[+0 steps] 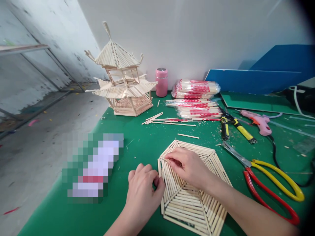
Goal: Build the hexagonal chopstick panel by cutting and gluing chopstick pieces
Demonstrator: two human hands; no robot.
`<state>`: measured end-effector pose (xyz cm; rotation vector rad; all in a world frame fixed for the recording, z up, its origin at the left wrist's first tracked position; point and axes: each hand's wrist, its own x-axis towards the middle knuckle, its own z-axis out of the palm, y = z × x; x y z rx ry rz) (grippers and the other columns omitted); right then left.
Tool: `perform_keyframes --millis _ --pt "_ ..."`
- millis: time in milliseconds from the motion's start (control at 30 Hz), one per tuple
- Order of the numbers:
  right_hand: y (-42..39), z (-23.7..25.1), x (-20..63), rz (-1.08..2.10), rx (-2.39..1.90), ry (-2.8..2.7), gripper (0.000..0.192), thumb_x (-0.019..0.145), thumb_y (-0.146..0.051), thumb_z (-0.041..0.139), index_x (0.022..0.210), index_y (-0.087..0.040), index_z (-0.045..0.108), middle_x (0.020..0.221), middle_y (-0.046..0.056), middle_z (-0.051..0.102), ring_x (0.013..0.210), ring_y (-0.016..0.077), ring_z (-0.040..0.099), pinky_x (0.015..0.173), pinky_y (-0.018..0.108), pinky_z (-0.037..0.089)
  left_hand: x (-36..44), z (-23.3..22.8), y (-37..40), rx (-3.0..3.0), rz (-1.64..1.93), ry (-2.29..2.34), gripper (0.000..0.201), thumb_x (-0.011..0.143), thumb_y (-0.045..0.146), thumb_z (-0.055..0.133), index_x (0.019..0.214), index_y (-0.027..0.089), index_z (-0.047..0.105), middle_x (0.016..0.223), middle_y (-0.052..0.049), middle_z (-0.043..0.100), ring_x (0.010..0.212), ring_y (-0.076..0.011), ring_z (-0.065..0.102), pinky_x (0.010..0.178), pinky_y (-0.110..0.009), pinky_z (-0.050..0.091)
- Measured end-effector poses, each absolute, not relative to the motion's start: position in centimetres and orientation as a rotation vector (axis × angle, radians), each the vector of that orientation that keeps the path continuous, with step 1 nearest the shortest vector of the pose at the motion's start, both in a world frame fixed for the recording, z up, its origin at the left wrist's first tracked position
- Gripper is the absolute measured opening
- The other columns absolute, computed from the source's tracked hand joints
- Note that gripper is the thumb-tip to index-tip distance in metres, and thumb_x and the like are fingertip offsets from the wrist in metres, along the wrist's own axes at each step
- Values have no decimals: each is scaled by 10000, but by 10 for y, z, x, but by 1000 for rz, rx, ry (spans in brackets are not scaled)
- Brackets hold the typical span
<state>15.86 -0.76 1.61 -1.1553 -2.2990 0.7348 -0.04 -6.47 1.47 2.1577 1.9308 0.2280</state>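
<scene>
A hexagonal panel of thin wooden sticks [183,209] lies flat on the green tabletop, its sticks set in wedges that meet at the middle. Over its upper left part, my right hand [188,164] pinches a thin stick near the corner, fingertips low against the panel. My left hand [145,188] is curled at the panel's left edge, thumb and index finger close together; what lies between them is hidden.
A two-tiered stick pagoda [125,88] stands at the back left, near a pink flask [161,83]. Bagged sticks [197,90] lie behind the panel. To the right are red-and-yellow-handled scissors [248,164], yellow-black pliers [236,126] and a pink glue gun [261,121]. A blurred-out object [98,167] lies left.
</scene>
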Motion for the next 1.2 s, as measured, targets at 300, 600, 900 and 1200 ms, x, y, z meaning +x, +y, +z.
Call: perform_keyframes --millis 300,600,900,1200 --pt "-2 18 140 597 -1230 -2453 174 819 -205 453 805 -210 627 772 7 619 749 127 561 644 232 387 -1 13 -65 2167 254 1931 284 784 246 395 516 182 462 591 -10 496 688 -176 446 604 -302 251" --pt "0 22 130 529 -1335 -2517 137 786 -201 458 735 -198 584 728 -3 589 676 123 542 578 236 350 0 12 -67 2177 257 1926 268 781 214 386 523 181 448 602 -9 493 688 -175 437 611 -309 247" --pt "-1 20 133 614 -1266 -2447 141 775 -171 444 746 -182 582 716 13 579 634 116 522 576 224 370 -1 14 -67 2167 257 1927 263 770 201 382 518 179 453 610 -9 500 698 -175 437 601 -304 231" --pt "-2 15 143 697 -1132 -2413 248 811 -193 441 959 -234 635 807 12 602 658 112 542 606 226 387 1 16 -66 2133 244 1918 270 758 226 406 496 174 446 599 -1 502 689 -165 431 602 -298 221"
